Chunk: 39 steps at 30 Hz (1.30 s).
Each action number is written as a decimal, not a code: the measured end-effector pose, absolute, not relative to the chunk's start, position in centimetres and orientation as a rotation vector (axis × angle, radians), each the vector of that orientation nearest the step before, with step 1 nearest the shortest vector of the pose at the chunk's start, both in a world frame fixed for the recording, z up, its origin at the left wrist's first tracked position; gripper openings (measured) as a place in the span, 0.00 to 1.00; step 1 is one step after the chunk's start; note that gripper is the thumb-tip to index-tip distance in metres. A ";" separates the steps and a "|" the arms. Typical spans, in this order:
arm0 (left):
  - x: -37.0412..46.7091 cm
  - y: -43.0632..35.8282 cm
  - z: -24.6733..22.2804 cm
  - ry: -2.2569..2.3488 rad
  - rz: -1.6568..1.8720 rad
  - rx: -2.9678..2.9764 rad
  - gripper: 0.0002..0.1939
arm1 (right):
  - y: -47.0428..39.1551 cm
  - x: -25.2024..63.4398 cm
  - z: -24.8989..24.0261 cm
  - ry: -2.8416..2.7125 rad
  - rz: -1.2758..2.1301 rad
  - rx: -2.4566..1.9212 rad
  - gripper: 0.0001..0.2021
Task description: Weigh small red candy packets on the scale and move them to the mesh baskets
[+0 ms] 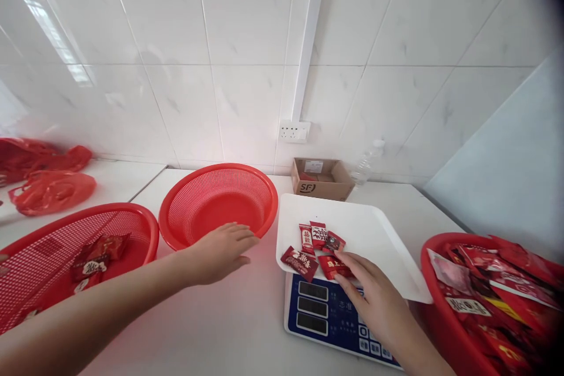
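Observation:
My left hand (pixel 224 252) hovers over the table just in front of the middle red basket (pixel 176 211), fingers stretched out and holding nothing. Over the front edge of the white scale tray (pixel 374 235), my right hand (pixel 374 288) has thumb and fingertips around a small red snack packet (pixel 330 267). Several other small packets lie close by on the tray, among them a dark red packet (pixel 299 262) and an upright red-and-white packet (pixel 307 238). Below the tray, the blue scale panel (pixel 312 311) is partly covered by my right hand.
A red basket (pixel 145 223) with several packets stands left. Another red basket (pixel 429 264), heaped with red packets, is at right. Behind the tray are a cardboard box (pixel 324 188) and a clear bottle (pixel 365 161). Red plastic bags (pixel 55 191) lie far left. Someone's fingertips (pixel 3 264) show at the left edge.

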<state>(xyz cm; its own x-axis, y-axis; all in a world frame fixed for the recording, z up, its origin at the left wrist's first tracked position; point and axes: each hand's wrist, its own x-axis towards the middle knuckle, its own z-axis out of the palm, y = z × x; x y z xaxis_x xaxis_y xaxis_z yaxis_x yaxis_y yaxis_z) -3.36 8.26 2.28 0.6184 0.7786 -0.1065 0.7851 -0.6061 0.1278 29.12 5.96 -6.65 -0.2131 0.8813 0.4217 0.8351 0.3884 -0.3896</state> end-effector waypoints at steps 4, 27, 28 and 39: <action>1.4 8.1 1.3 0.962 0.078 2.865 0.22 | 6.0 28.8 -7.4 -2.043 0.113 -1.486 0.19; -0.8 12.6 2.7 1.583 -0.053 2.893 0.12 | 5.3 29.0 -8.2 -2.103 -0.038 -1.411 0.19; -0.2 12.5 2.4 1.472 -0.052 2.939 0.12 | 5.3 29.0 -8.2 -2.102 -0.049 -1.410 0.19; 8.1 12.1 0.2 0.888 -0.120 3.226 0.10 | 5.3 28.8 -8.0 -2.106 -0.028 -1.423 0.19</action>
